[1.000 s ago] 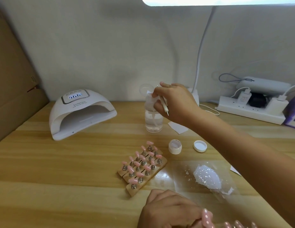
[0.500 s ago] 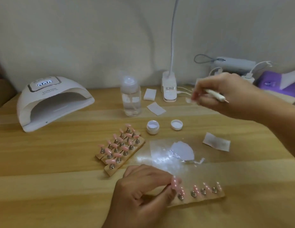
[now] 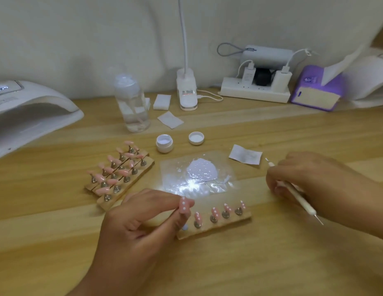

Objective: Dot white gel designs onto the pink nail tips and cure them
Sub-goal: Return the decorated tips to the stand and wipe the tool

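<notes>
Pale wooden surface (image 3: 58,242) against a white wall, lit hard from above. At the near-left corner of the clear film (image 3: 171,174), a single pink nail tip (image 3: 184,205) with white dots down its length, pinched between thumb and forefinger of the left hand (image 3: 143,227), grip clamped on it, other fingers curled under. Along the film's near edge, a wooden strip (image 3: 216,227) lying flat, carrying four more dotted tips (image 3: 215,211) on small metal stands. Right of the film, the right hand (image 3: 314,180), grip closed around a slim white dotting tool (image 3: 297,195), fine metal point aimed to the near right, away from the film. On the film itself, a spread patch of white gel (image 3: 201,169) amid glare. Left of the film, a block of wooden strips (image 3: 149,164) side by side, holding plain pink tips (image 3: 110,169). Just beyond the film, an open white jar (image 3: 164,143) with its lid (image 3: 196,138) upturned beside it; at the film's far-right corner, a small white wipe (image 3: 245,157). Farther beyond, a clear bottle (image 3: 133,105), two white pads (image 3: 170,119), the clamp base of a desk lamp (image 3: 187,92), a power strip (image 3: 254,92) with chargers plugged in, and a purple box (image 3: 316,90). Far left of the film, a white curing lamp (image 3: 30,116), display lit.
</notes>
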`<action>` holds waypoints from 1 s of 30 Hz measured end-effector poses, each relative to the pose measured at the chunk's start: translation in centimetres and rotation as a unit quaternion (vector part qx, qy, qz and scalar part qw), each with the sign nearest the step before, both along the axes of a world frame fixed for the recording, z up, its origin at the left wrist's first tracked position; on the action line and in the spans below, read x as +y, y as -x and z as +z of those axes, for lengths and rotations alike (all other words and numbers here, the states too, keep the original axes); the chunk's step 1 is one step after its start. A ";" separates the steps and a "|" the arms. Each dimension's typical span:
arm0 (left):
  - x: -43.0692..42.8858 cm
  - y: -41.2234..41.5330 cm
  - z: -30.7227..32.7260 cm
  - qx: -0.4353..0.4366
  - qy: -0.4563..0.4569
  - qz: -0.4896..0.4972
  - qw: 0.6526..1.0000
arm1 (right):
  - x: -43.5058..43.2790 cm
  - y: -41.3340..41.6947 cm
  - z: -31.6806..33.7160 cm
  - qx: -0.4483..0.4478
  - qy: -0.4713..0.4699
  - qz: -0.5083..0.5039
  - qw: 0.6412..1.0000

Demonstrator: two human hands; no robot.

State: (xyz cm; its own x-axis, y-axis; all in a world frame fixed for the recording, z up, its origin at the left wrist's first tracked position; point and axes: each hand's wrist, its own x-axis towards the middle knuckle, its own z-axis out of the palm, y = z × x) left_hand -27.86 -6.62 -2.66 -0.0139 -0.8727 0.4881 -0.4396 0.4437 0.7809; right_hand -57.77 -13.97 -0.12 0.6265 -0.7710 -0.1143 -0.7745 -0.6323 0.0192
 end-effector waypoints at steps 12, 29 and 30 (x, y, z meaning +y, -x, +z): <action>-0.1 0.1 0.0 0.011 -0.007 0.009 1.000 | -1.4 0.1 1.3 -0.234 -0.097 -0.091 0.963; 0.1 0.2 0.2 -0.001 -0.006 0.013 1.000 | -1.3 -1.8 1.1 -0.143 0.074 -0.033 0.986; 0.1 0.2 0.2 -0.001 -0.006 0.013 1.000 | -1.3 -1.8 1.2 -0.148 0.052 -0.051 0.986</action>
